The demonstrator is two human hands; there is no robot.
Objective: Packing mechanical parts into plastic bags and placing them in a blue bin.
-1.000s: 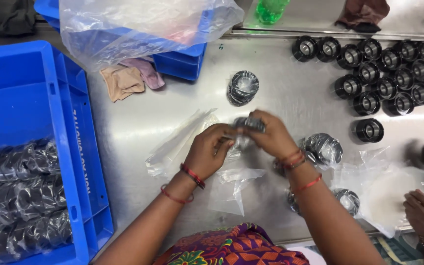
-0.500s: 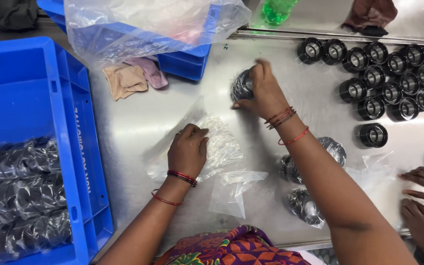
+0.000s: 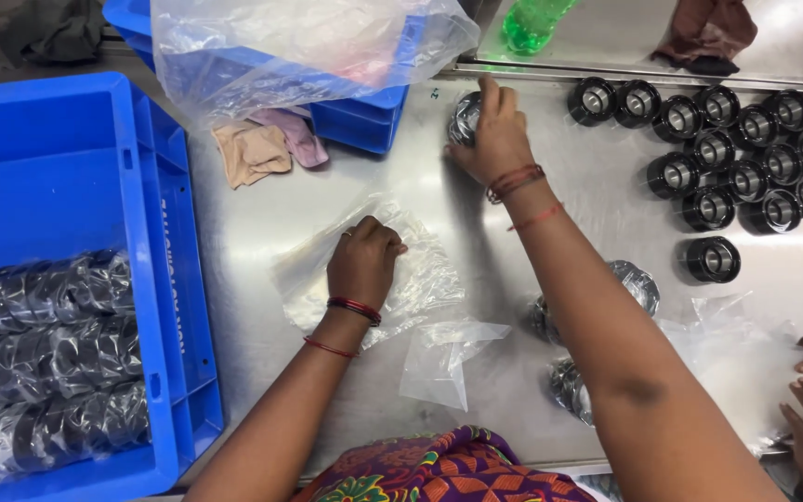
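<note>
Stainless steel forms the table [image 3: 262, 223], lit from above, with a green bottle [image 3: 530, 20] at its far edge. Judging by the head view, the bagging is well along: a blue crate [image 3: 58, 167] holds rows of wrapped parts [image 3: 44, 363], while many bare black rings [image 3: 745, 139] wait. The right hand [image 3: 494, 139] has its grip closed around a bagged ring [image 3: 463, 117]. The left hand [image 3: 362, 265], fingers curled, presses on clear plastic bags [image 3: 420, 279].

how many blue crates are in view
2. One blue crate at the left, holding wrapped parts; a second crate at the top, largely covered by a clear plastic bag. More may be hidden under it.
</note>
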